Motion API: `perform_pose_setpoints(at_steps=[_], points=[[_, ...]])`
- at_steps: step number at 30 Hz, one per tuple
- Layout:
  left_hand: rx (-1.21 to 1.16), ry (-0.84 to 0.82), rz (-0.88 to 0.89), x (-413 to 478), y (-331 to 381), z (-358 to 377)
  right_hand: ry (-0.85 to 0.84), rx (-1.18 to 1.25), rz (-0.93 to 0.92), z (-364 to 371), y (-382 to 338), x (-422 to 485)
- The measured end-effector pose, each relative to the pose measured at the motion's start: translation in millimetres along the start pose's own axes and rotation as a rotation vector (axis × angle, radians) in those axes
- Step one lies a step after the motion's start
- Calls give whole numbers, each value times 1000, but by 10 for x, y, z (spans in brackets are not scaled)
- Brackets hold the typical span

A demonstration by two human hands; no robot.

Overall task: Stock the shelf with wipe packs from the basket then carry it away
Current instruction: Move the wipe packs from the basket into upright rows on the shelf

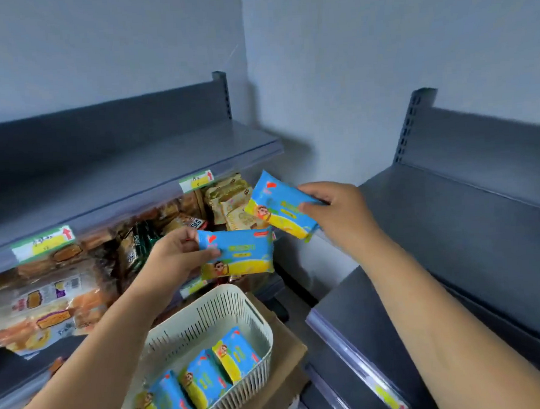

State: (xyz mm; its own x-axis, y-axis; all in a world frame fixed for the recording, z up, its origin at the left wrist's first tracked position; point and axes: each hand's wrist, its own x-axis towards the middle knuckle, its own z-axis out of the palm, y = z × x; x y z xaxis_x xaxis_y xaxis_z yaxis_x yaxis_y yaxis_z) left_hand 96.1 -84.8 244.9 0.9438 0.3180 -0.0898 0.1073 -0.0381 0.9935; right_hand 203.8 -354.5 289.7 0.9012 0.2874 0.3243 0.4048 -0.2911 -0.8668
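Walls: I see plain pale blue-gray walls point(378, 39) meeting in a corner.
Left: a dark gray metal shelf rack point(133, 162) against one wall.
Under its top board: shiny orange and brown snack bags point(47, 300).
Front edge: green and yellow paper price tags point(43, 243).
Right: a second dark gray metal shelf rack point(468, 217).
Light: soft and even.

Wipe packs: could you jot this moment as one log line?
left hand: holds wipe pack | right hand: holds second wipe pack | basket: three more packs inside
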Motion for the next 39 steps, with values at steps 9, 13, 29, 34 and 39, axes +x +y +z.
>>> perform_pose_setpoints(at_steps=[9, 13, 29, 34, 39], points=[[-79, -287, 221, -418, 592, 1185, 263, -151, -9, -1399, -386, -985], [-100, -355, 320, -602, 777, 1847, 380, -216, 13, -2009, -437, -1465], [45, -688, 328, -1257, 1039, 4550, 663, -482, 116, -4075, -183, -2654], [44, -704, 274, -1313, 984, 5027, 701, -574, 110, -4372, -59, -2743], [155, -740, 297, -1176, 970, 5392, 632, -887, 121, -4502, 43, -2761]])
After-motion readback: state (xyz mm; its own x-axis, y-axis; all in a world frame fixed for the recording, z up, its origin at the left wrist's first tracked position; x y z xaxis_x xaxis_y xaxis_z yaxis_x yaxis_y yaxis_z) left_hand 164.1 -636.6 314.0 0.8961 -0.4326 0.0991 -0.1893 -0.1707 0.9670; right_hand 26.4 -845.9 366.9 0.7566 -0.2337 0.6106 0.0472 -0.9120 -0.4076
